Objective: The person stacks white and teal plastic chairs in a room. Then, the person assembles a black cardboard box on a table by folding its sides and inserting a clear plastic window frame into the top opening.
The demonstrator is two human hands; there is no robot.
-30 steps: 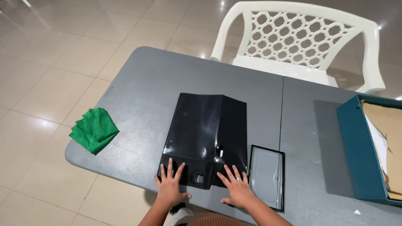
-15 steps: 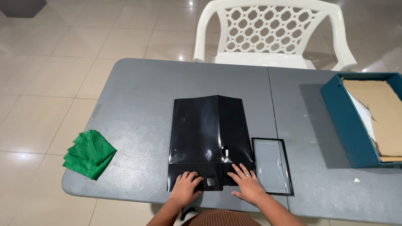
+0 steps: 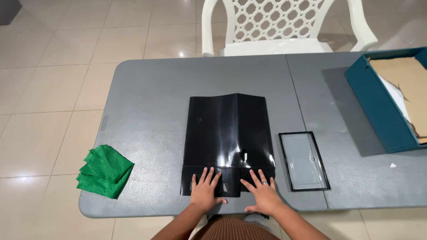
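A glossy black sheet (image 3: pixel 227 133), creased lengthwise and with a folded flap at its near end, lies flat in the middle of the grey table (image 3: pixel 151 98). My left hand (image 3: pixel 204 192) presses palm-down with fingers spread on the flap's left part. My right hand (image 3: pixel 263 194), a ring on one finger, rests flat on the flap's right part and partly on the table. Neither hand grips anything. A black-framed clear rectangular panel (image 3: pixel 304 161) lies just right of the sheet.
A folded green cloth (image 3: pixel 105 171) sits at the table's near left corner. A teal box (image 3: pixel 386 106) holding brown cardboard and paper stands at the right edge. A white plastic chair (image 3: pixel 281 27) is behind the table, on a tiled floor.
The camera view has shifted so the sheet looks squarer to me. Both hands stay flat on the sheet's near flap, moved slightly closer together.
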